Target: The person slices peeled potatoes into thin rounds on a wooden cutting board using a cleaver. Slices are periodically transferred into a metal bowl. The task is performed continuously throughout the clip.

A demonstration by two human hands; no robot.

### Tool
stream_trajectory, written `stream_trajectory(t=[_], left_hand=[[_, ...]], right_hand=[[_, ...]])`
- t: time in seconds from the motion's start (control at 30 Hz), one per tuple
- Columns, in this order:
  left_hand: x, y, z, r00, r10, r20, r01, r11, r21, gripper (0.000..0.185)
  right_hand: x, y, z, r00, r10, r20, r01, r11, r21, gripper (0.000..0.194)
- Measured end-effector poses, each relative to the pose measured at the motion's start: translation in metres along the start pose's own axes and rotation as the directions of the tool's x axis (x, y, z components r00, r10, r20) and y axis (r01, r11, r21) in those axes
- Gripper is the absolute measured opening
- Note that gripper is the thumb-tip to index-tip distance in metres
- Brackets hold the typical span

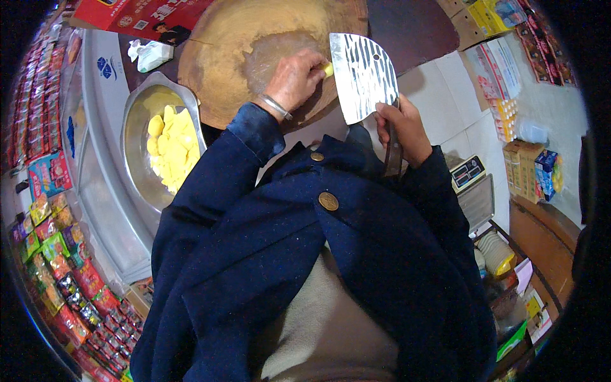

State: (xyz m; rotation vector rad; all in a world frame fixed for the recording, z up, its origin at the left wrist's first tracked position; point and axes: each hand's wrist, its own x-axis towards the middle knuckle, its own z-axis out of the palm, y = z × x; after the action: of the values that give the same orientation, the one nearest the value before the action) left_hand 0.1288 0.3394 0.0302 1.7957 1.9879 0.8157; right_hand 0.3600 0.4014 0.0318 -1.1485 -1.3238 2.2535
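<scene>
My left hand (297,79), with a metal bangle at the wrist, is over a round wooden chopping block (215,62). Its fingertips pinch a small yellow piece of what looks like potato (328,69). My right hand (405,126) grips the dark handle of a broad cleaver (365,71), at the block's right side. The blade, wet or streaked with dark stripes, is raised with its edge close to the yellow piece; I cannot tell whether they touch. To the left of the block, a metal basin (138,162) holds pale yellow slices and chunks (175,143), apparently peeled potato.
A crumpled white-and-green plastic packet (150,55) lies behind the basin, near a red printed box (143,19). A grey-framed chest freezer (107,191) stands left, beside shelves of snack packets (62,267). On the right are a digital scale (468,173) and cartons (521,167).
</scene>
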Motion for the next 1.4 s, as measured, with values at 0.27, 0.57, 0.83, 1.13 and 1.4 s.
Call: stream_trajectory(t=[0.27, 0.57, 0.83, 1.13, 1.4], left_hand=[[0.001, 0.000, -0.001, 1.000, 0.016, 0.012, -0.016, 0.999, 0.042, 0.017], [0.001, -0.002, -0.002, 0.999, 0.043, 0.011, -0.043, 0.998, 0.055, 0.018], [0.001, -0.001, -0.003, 0.998, 0.053, 0.013, -0.054, 0.998, 0.043, 0.016], [0.001, -0.003, -0.003, 0.998, 0.062, 0.004, -0.062, 0.998, 0.023, 0.016], [0.001, -0.004, -0.002, 0.999, 0.047, -0.009, -0.046, 0.998, 0.031, 0.017]], right_hand=[[0.000, 0.000, 0.003, 1.000, 0.021, -0.022, -0.021, 1.000, -0.009, 0.018], [0.002, 0.004, 0.006, 1.000, 0.006, -0.015, -0.005, 1.000, 0.020, 0.017], [0.003, 0.006, 0.007, 1.000, -0.007, -0.008, 0.007, 1.000, 0.014, 0.017], [0.003, 0.006, 0.011, 1.000, -0.023, -0.015, 0.024, 1.000, 0.018, 0.019], [0.006, 0.007, 0.013, 0.999, -0.038, 0.008, 0.037, 0.999, 0.039, 0.020]])
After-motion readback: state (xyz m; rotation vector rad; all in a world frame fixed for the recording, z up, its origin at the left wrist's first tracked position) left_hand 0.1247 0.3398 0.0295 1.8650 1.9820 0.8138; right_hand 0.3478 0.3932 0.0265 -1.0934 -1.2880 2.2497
